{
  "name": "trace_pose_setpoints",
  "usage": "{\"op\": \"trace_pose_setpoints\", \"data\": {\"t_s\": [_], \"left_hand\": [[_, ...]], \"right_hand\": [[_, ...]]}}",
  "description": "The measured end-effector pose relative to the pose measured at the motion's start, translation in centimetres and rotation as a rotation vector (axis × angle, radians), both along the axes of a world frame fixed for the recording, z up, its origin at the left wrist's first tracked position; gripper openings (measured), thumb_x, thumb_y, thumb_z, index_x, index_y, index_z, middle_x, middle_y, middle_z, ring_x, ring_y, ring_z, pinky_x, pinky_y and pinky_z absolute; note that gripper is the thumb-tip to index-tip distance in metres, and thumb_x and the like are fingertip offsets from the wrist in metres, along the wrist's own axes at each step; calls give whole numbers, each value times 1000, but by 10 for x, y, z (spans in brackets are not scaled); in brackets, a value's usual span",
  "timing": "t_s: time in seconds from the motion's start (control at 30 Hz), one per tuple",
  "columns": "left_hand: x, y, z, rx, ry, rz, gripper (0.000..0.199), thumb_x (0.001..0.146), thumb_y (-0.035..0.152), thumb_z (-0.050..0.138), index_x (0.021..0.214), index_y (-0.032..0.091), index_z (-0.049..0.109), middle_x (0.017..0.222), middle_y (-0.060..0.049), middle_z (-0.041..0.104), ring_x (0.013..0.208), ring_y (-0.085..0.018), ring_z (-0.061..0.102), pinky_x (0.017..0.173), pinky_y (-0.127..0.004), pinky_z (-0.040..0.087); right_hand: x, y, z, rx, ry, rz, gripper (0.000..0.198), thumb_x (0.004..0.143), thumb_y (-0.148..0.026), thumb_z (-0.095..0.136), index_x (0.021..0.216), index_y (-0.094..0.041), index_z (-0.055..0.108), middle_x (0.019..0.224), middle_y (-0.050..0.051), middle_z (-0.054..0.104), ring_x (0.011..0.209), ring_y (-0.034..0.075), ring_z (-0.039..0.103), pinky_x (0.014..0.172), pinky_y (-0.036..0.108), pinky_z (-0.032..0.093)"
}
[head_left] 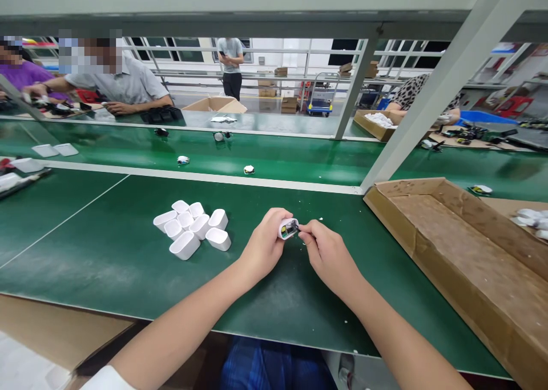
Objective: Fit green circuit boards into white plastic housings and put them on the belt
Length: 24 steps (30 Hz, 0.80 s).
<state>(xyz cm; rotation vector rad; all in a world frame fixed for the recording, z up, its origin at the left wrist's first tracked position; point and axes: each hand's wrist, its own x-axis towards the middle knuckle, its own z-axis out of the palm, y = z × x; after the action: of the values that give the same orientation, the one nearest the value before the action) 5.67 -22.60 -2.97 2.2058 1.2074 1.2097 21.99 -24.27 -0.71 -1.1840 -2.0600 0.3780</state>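
My left hand [266, 237] is wrapped round a white plastic casing [281, 230], its open end turned to the right. Inside that opening sits a small circuit board [290, 228] with a yellow part and dark parts. The fingers of my right hand [327, 247] are pinched together at the opening, against the dark edge of the board; whether they grip the board or a small piece on it is hidden. Left of my hands, several empty white casings [184, 245] stand in a cluster on the green table [128, 276].
A shallow cardboard box [462, 264] lies at the right, beside a slanted metal post [428, 93]. Beyond a pale rail runs a green conveyor [291, 161] with small boards [249, 169] on it. Co-workers sit across the line. Another cardboard box [55, 333] is below the table's left edge.
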Motion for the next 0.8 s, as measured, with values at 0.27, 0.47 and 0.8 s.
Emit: {"op": "trace_pose_setpoints", "data": {"t_s": [0.27, 0.47, 0.8], "left_hand": [[-1, -2, -4, -74, 109, -13, 43, 72, -4, 38, 105, 22, 48, 108, -5, 52, 95, -17, 56, 77, -27, 46], [3, 1, -9, -149, 50, -53, 37, 74, -3, 41, 100, 21, 51, 104, -4, 55, 93, -17, 56, 76, -27, 46], [3, 5, -2, -149, -99, -24, 26, 76, 1, 49, 93, 21, 52, 96, -2, 55, 88, -15, 55, 76, -27, 45]], "right_hand": [[-4, -1, -9, 18, -127, -13, 17, 93, -20, 40, 80, -20, 52, 69, 1, 58, 55, 14, 52, 50, 24, 35], [-5, 2, -7, -37, -221, -43, 18, 90, -14, 41, 77, -21, 52, 72, 1, 61, 55, 14, 54, 50, 25, 32], [-1, 3, -4, -24, -12, -92, 19, 89, -19, 41, 72, -20, 51, 70, 2, 62, 56, 15, 52, 52, 25, 35]]}}
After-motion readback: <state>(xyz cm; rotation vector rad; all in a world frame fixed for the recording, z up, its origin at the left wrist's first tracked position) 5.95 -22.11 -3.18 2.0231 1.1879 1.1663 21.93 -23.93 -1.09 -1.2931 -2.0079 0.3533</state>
